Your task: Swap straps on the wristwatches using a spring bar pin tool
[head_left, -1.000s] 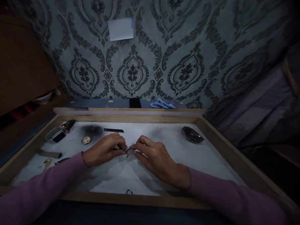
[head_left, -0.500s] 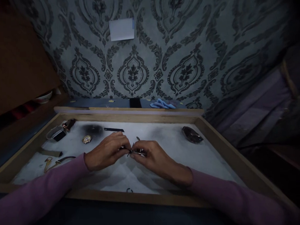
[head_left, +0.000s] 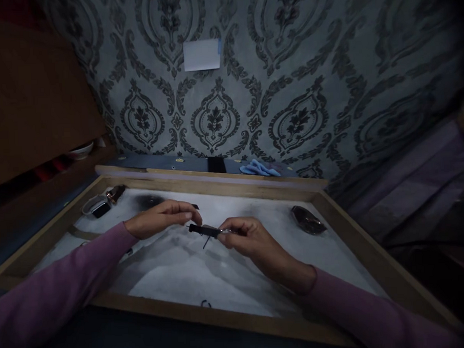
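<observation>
My right hand (head_left: pixel 254 242) pinches a dark watch strap (head_left: pixel 203 230) above the white surface. A shiny metal part shows between its fingers, and a thin dark piece sticks down below the strap. A small pin-like tip pokes out at the strap's left end. My left hand (head_left: pixel 162 218) hovers just left of that end, fingers stretched out and apart from it, with nothing visible in them. Past its fingertips, the end of a flat dark strip (head_left: pixel 195 206) peeks out. My left arm and hand hide part of the things lying on the left.
A wooden tray frame (head_left: pixel 209 182) surrounds the white surface. At its left are a smartwatch (head_left: pixel 100 208), a brown-strapped watch (head_left: pixel 115 193) and a green strap (head_left: pixel 81 232). A wrapped dark item (head_left: pixel 308 220) lies right. Small dark curved pieces (head_left: pixel 206 303) lie near the front. A blue cloth (head_left: pixel 259 167) rests behind.
My left hand has let go and moved back to the left, its fingers opening. The dark strap now shows stretched out from my right hand. The view has shifted slightly.
</observation>
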Demonstrator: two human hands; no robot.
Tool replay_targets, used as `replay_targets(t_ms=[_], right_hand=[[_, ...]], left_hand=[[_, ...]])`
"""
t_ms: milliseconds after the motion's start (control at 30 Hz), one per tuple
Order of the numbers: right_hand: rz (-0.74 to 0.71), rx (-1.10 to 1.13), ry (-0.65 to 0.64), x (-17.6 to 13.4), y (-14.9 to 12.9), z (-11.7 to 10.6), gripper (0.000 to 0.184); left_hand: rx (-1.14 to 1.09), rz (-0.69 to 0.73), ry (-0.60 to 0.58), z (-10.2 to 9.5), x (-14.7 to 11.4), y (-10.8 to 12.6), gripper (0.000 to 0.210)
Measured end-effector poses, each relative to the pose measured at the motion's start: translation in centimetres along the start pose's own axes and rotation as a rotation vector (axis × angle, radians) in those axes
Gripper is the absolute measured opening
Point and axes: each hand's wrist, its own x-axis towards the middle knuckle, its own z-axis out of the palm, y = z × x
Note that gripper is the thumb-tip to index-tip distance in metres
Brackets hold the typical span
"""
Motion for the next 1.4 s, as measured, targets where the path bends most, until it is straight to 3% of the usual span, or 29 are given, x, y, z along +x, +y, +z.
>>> replay_targets(t_ms=[167, 533, 767, 967, 1400], right_hand=[[0.037, 0.056, -0.021, -0.1, 0.1, -0.8, 0.017], [0.061, 0.043, -0.022, -0.1, 0.1, -0.8, 0.016], [0.07, 0.012, -0.013, 0.0, 0.2, -0.8, 0.015], [0.058, -0.007, -0.008, -0.1, -0.1, -0.8, 0.014], [0.05, -0.057, 0.013, 0.1, -0.2, -0.8, 0.018]], left_hand=[[-0.166, -0.045, -0.144, -0.1, 0.0, 0.1, 0.015], [-0.301, -0.213, -0.084, 0.4, 0.0, 0.1, 0.016], [-0.328, -0.197, -0.082, 0.6, 0.1, -0.2, 0.017], [-0.406, -0.152, 0.009, 0.8, 0.2, -0.7, 0.022], [-0.5, -0.119, -0.072, 1.2, 0.2, -0.8, 0.021]])
